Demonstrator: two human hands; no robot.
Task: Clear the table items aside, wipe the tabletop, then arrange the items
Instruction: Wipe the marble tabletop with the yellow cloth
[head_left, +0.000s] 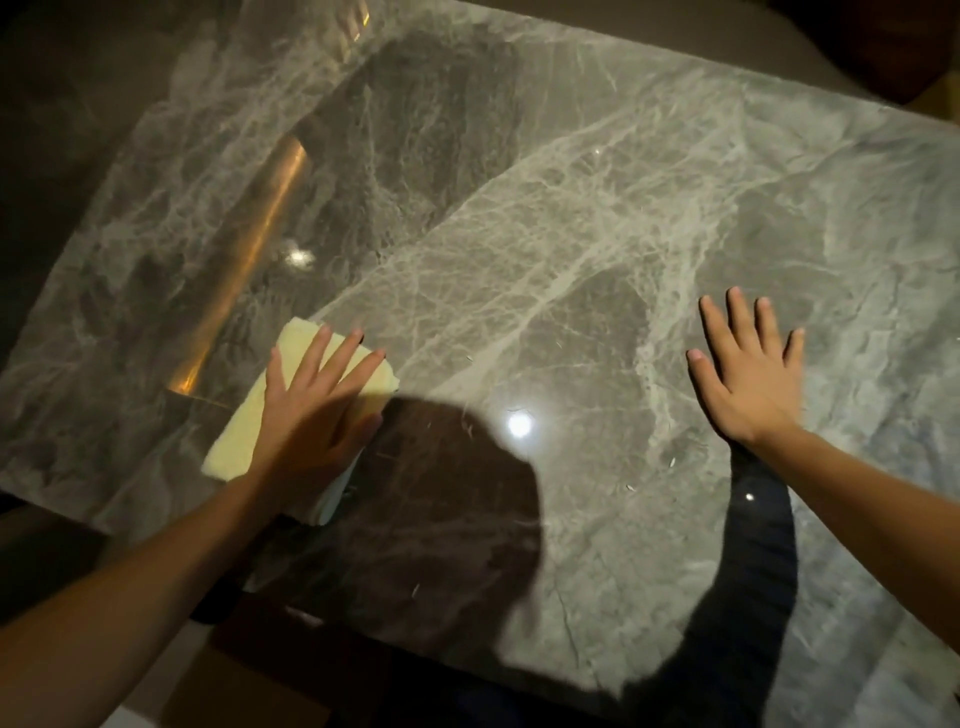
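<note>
One pale yellow folded cloth under left hand

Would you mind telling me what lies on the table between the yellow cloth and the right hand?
In the head view, only bare marble tabletop lies between the cloth and the right hand.

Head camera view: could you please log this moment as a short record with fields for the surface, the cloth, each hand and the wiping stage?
surface: grey veined marble tabletop, glossy, with light reflections
cloth: pale yellow folded cloth, lying flat near the left edge
left hand: left hand spread flat, pressing on the cloth
right hand: right hand open, fingers spread, holding nothing
debris: small pale specks near the front
stage: wiping under way; no other items in view
</note>
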